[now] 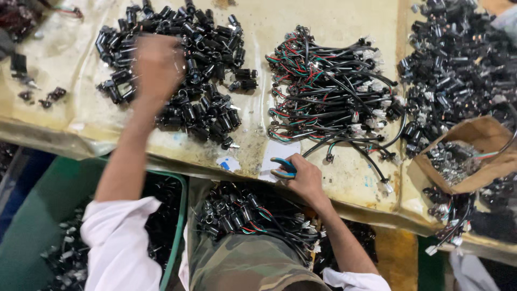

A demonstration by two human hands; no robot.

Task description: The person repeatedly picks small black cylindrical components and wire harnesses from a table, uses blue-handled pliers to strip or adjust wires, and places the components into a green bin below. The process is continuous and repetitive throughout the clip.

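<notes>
Two hands worked apart: your right hand closed around blue-handled pliers at the table's near edge, handles lying sideways, pointing left. Your blurred left hand hovered over black connectors; its grip couldn't be told.

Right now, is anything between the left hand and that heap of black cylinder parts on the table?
Nothing visible. The left hand, blurred, is already over the heap of black cylinder parts, with no other object in between. The right hand holds blue-handled pliers apart from it.
</notes>
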